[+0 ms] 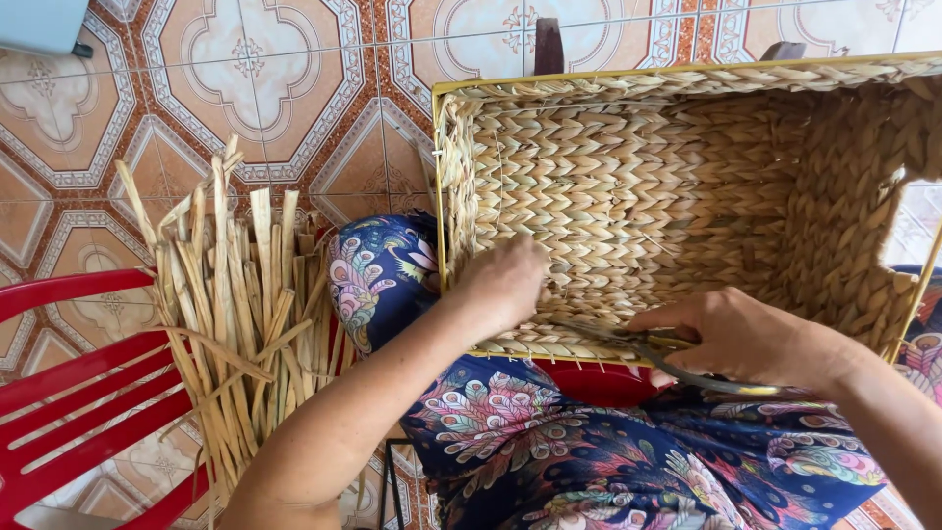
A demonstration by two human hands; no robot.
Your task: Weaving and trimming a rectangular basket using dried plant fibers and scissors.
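Note:
A large woven straw basket (687,157) with a yellow metal frame lies on its side across my lap, its opening facing me. My left hand (505,280) reaches inside near the lower left wall, its fingers closed on the weave or a loose strand; the fingertips are hidden. In my right hand (731,334) is a pair of scissors (628,342), blades pointing left toward my left hand along the basket's lower rim.
A bundle of dried straw strips (240,324) stands upright to my left, beside a red plastic chair (69,393). My lap is covered by dark blue patterned cloth (549,442). Patterned floor tiles (255,88) lie beyond.

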